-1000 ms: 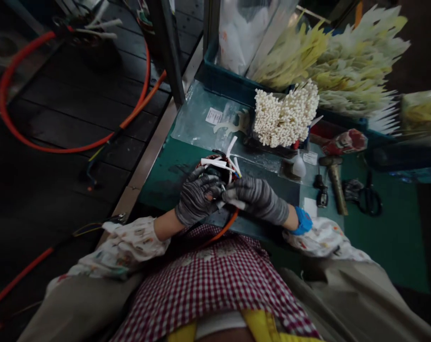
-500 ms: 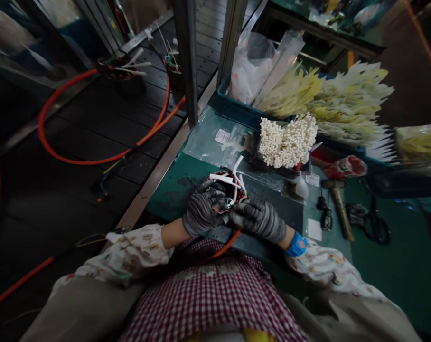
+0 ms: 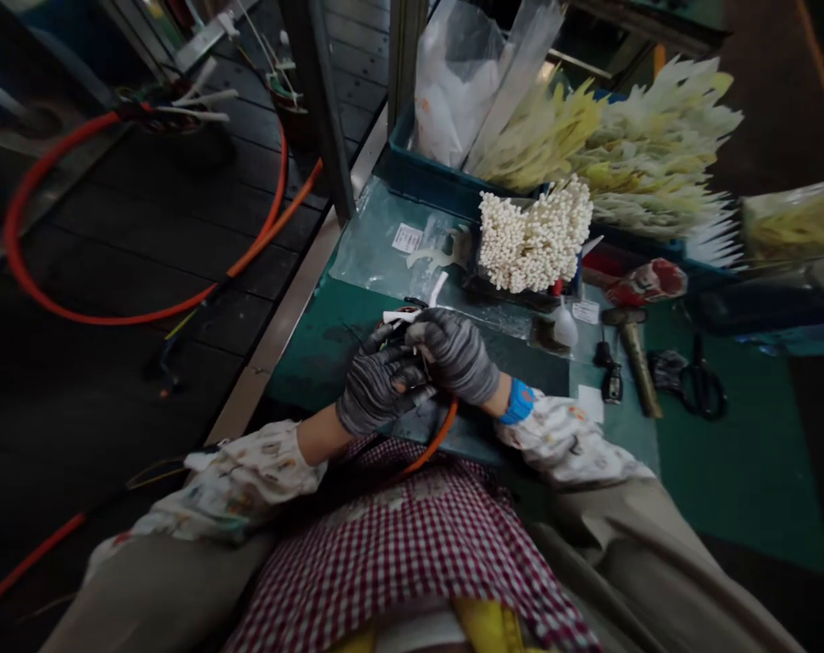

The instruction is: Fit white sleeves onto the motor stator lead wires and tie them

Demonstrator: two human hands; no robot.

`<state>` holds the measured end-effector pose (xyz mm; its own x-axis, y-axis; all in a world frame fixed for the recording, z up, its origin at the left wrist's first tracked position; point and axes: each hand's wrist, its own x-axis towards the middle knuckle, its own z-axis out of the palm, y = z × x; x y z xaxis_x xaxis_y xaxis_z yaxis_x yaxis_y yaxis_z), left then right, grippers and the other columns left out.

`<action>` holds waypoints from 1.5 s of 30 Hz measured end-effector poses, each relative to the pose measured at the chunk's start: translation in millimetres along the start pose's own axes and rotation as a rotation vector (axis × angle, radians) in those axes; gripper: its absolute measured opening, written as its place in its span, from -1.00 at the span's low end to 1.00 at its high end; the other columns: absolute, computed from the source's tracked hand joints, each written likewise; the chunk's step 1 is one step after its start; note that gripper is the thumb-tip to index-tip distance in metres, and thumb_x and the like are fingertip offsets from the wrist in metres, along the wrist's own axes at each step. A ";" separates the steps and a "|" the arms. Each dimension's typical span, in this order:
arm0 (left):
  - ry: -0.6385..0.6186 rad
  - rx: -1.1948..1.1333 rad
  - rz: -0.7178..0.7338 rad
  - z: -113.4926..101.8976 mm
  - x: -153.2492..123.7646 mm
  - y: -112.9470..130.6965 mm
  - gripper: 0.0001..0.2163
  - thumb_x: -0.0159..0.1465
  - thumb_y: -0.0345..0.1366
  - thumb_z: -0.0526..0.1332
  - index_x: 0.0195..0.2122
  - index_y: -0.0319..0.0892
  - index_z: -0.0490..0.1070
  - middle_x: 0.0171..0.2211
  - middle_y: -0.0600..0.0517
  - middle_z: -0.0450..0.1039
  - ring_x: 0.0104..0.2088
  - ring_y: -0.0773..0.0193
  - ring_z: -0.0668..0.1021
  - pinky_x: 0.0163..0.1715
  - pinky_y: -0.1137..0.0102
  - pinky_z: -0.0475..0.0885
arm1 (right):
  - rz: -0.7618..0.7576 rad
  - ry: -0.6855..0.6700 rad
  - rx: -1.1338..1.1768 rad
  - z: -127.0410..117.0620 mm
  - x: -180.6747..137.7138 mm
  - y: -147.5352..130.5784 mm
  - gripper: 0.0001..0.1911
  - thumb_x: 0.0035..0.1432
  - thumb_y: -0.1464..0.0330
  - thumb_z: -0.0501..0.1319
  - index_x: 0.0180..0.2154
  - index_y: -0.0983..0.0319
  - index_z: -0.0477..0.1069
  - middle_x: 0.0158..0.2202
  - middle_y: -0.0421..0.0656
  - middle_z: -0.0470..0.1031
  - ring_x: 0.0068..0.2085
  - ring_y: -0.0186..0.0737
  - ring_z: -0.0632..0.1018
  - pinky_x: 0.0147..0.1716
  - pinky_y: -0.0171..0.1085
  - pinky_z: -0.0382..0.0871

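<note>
Room dim, light low and soft, shadows heavy. Black slatted floor (image 3: 146, 209) sinks almost to darkness at left. Brightest patch: cream-white cluster of bead-tipped sticks (image 3: 534, 240), pale against surrounding murk. Faint glare along crumpled clear plastic bag (image 3: 459, 82). Thin wire bundle (image 3: 405, 326) muddy in shadow between grey-gloved left hand (image 3: 377, 385) and grey-gloved right hand (image 3: 453, 354). Strong wide-angle bowing towards frame edges, dark steel post (image 3: 317, 100) leaning sharply. Fine detail soft throughout, shadows murky.

Metal post (image 3: 320, 109) stands beyond left hand (image 3: 377, 385); white-tipped stem bundle (image 3: 534, 240), squeeze bottle (image 3: 565, 326) block way ahead of right hand (image 3: 453, 354).
</note>
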<state>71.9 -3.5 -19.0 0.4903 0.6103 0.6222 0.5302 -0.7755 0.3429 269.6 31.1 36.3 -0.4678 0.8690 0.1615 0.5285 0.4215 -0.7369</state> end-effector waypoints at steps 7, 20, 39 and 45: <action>-0.109 0.053 0.100 -25.1 -7.9 -17.4 -0.79 0.46 -0.24 0.41 0.08 0.17 0.66 0.16 0.04 0.68 0.24 0.02 0.64 0.40 -0.05 0.48 | 0.064 0.430 -0.062 -1.1 -16.8 23.6 -0.60 0.49 0.21 0.21 0.27 0.13 0.41 0.16 0.05 0.56 0.14 0.01 0.59 0.25 0.11 0.57; -0.182 0.354 0.327 -74.9 17.8 -24.7 -0.68 0.40 -0.57 0.16 -0.04 -0.03 0.59 -0.13 0.02 0.74 -0.15 0.07 0.70 -0.25 0.22 0.56 | -0.223 -0.242 -0.188 -23.3 57.3 55.5 -0.66 0.37 0.32 0.38 0.14 0.17 0.65 0.06 -0.05 0.64 -0.03 -0.16 0.61 0.07 -0.18 0.61; 0.033 0.300 -0.008 -20.3 -13.3 -21.6 -0.94 0.35 -0.33 0.43 -0.27 -0.08 0.59 -0.06 -0.05 0.76 0.17 -0.06 0.71 0.14 0.00 0.61 | 0.146 0.400 -0.694 -97.7 58.7 47.4 -0.76 0.45 0.29 0.21 -0.05 0.22 0.63 0.19 0.13 0.64 0.30 0.28 0.48 0.34 0.32 0.29; 0.093 0.326 -0.124 -0.7 -24.9 -13.9 -0.94 0.28 -0.30 0.44 -0.23 -0.03 0.64 -0.13 -0.04 0.75 0.15 -0.14 0.69 0.06 0.01 0.57 | -0.118 0.477 -0.014 -100.8 22.2 15.5 -0.92 0.31 0.29 0.39 -0.15 0.11 0.58 -0.17 -0.15 0.70 -0.13 -0.10 0.68 0.00 -0.03 0.62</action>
<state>51.8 -8.0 -38.7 0.3514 0.6672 0.6568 0.7817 -0.5951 0.1863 338.8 83.1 94.7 -0.1496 0.8357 0.5285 0.5026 0.5246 -0.6872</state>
